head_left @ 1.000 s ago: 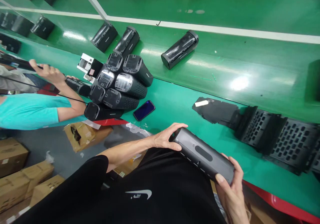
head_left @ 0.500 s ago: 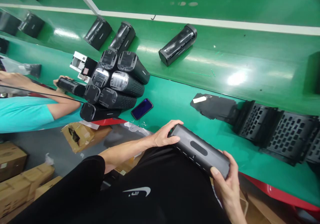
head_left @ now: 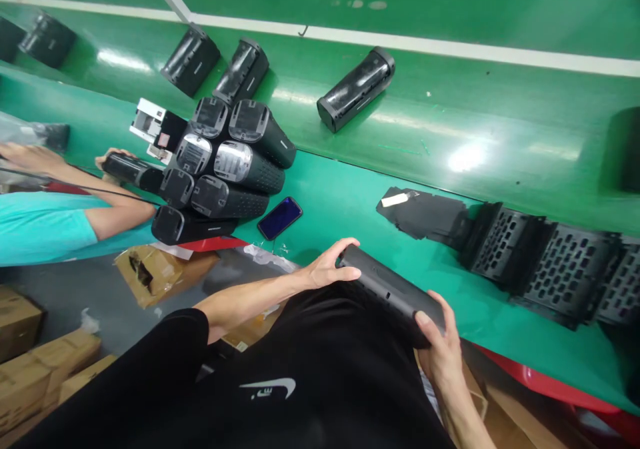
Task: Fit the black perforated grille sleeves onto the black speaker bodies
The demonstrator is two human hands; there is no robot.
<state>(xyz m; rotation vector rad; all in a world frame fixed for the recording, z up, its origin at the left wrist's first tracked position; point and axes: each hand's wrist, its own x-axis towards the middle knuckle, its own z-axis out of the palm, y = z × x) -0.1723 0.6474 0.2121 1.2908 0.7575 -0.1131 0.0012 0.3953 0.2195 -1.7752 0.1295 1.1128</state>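
Held between both my hands, close to my body at the bench edge, is a long black plastic housing (head_left: 393, 285). My left hand (head_left: 333, 265) grips its far-left end, thumb on the upper face. Around its right end close the fingers and thumb of my right hand (head_left: 440, 332). A row of small slots runs along its side. Beyond it on the green bench top (head_left: 330, 202) lie a dark phone (head_left: 281, 218) and thin black sheets (head_left: 430, 215) with a white-handled blade (head_left: 397, 199) on top.
Stacked black housings (head_left: 230, 159) stand at left beside a white-and-black device (head_left: 157, 129). A co-worker's hand (head_left: 117, 159) holds another housing there. Perforated black panels (head_left: 560, 272) lie at right. One housing (head_left: 356, 90) rests on the green conveyor (head_left: 465, 115). Cardboard boxes (head_left: 160, 272) sit on the floor.
The housing has rolled in my hands, so its slotted side shows more and the oval recess on its face less. My right hand has shifted slightly left with it.
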